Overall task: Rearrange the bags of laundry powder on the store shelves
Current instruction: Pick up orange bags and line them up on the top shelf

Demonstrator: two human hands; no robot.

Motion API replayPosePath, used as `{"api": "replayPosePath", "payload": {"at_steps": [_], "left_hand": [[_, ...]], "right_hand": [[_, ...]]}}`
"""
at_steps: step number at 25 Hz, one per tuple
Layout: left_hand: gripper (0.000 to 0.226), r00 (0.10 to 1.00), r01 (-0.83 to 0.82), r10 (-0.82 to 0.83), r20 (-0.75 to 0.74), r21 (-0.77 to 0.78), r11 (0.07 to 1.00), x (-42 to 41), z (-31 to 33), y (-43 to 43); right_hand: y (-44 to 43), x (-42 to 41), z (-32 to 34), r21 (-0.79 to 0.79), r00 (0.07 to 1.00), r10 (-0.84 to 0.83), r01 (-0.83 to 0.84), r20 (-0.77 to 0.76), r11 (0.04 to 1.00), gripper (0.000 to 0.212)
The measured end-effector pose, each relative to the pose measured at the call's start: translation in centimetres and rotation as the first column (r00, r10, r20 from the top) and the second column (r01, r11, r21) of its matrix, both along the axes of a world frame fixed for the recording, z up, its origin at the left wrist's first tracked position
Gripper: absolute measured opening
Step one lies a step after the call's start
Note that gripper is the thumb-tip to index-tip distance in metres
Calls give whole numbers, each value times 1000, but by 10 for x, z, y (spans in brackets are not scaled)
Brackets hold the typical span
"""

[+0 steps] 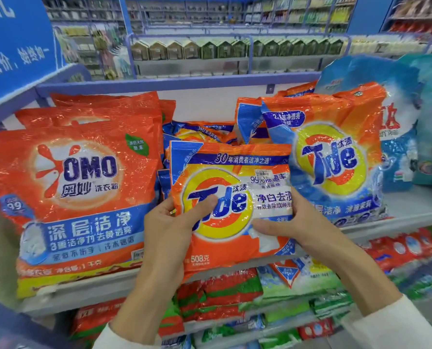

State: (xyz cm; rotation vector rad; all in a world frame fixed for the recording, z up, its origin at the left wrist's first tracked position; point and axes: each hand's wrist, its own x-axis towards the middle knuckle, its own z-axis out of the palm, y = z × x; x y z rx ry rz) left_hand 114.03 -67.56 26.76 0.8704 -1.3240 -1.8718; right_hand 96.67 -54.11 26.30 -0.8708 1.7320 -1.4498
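The shelf (411,210) is carrying a big OMO bag (79,187) on the left and a large Tide bag (336,157) on the right. The small Tide bag (232,205) is being held upright, just near of the gap between them where other small bags (200,132) are lying. The left hand (169,222) and right hand (293,222) are gripping its lower half equally, thumbs pressing on its front.

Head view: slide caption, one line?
The left hand and right hand grip a small Tide bag between an OMO bag and large Tide bag.
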Motion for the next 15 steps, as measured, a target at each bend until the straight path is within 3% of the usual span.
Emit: {"api": "replayPosePath", "payload": {"at_steps": [8, 10, 15], "left_hand": [[27, 985, 174, -172, 29, -65, 983, -34, 20, 30], [32, 974, 227, -221, 58, -141, 964, -54, 25, 49], [52, 944, 322, -266, 197, -367, 873, -133, 23, 120]], "right_hand": [[45, -15, 9, -167, 959, -280, 283, 41, 944, 75], [61, -34, 11, -194, 948, -300, 315, 104, 929, 65], [123, -129, 10, -217, 946, -287, 314, 149, 924, 75]]}}
